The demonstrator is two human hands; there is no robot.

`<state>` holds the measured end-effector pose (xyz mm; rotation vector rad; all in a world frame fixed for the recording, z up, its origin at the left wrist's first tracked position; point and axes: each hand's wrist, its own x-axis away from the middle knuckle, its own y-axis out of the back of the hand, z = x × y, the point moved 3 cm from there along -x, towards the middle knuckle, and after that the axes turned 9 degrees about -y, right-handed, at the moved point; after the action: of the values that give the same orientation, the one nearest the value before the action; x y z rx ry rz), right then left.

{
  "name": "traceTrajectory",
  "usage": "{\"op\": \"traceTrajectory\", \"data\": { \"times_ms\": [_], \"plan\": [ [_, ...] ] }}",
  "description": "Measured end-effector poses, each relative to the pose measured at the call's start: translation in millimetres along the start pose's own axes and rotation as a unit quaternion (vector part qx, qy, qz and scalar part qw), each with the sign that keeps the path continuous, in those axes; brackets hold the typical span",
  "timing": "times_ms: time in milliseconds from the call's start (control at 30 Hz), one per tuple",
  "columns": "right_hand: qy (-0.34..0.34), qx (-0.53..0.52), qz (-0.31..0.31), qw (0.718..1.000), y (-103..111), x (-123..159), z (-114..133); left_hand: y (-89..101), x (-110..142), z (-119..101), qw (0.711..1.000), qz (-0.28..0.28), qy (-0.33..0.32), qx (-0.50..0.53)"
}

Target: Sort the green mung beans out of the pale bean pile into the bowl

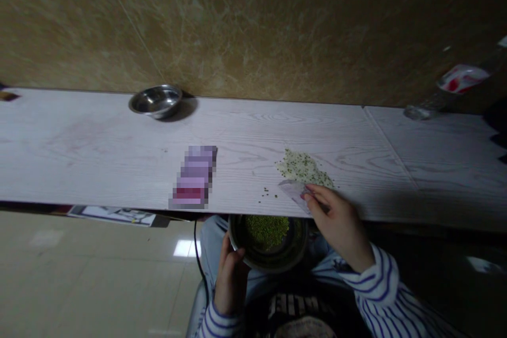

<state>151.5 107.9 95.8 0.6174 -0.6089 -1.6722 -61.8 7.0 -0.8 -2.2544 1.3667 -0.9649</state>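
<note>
My left hand (231, 273) grips the left rim of a metal bowl (300, 245) held over my lap, just below the table edge. Small green beans, like mung beans (267, 229), cover part of its bottom. In my right hand (336, 219) a thin whitish piece of paper or plastic (294, 193) is pinched between thumb and fingers, low over the table's front edge. Right beyond it lies a pile of white grains, like rice, mixed with green beans (303, 166). A few loose beans (266, 190) are scattered left of the paper.
A second metal bowl (156, 101) stands at the back of the white wood-grain table (91, 142), by the marbled wall. A blurred-out phone-like rectangle (194, 177) lies left of the pile. At the right stands a clear plastic bottle (451, 87) with a red label.
</note>
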Motion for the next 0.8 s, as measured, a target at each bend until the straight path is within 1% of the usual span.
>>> {"op": "traceTrajectory", "data": {
  "times_ms": [133,233,333,433,500,600,667,700,800],
  "plan": [
    [0.029,0.015,0.018,0.999,-16,-5,23,5.0,-1,1,1.000,-0.004,-0.001,0.002],
    [0.067,0.015,0.051,0.996,-22,-6,35,8.1,-2,1,1.000,-0.009,-0.001,0.006],
    [0.079,0.002,0.073,0.994,-24,-9,38,9.6,-2,-2,1.000,-0.009,-0.014,0.002],
    [0.070,-0.008,0.061,0.996,-27,-17,37,12.0,-4,-7,1.000,-0.003,-0.027,-0.006],
    [0.074,-0.007,0.064,0.995,-33,-22,40,15.8,-6,-12,0.999,-0.002,-0.032,-0.005],
    [0.093,-0.006,0.103,0.990,-44,-26,49,25.0,-10,-21,0.999,-0.010,-0.043,-0.012],
    [0.103,-0.008,0.140,0.985,-51,-27,56,30.6,-14,-28,0.998,-0.004,-0.050,-0.026],
    [0.106,-0.008,0.158,0.982,-53,-27,59,32.8,-16,-31,0.998,0.003,-0.052,-0.031],
    [0.117,-0.007,0.206,0.971,-57,-26,67,38.5,-21,-38,0.998,-0.008,-0.056,-0.019]
  ]
}}
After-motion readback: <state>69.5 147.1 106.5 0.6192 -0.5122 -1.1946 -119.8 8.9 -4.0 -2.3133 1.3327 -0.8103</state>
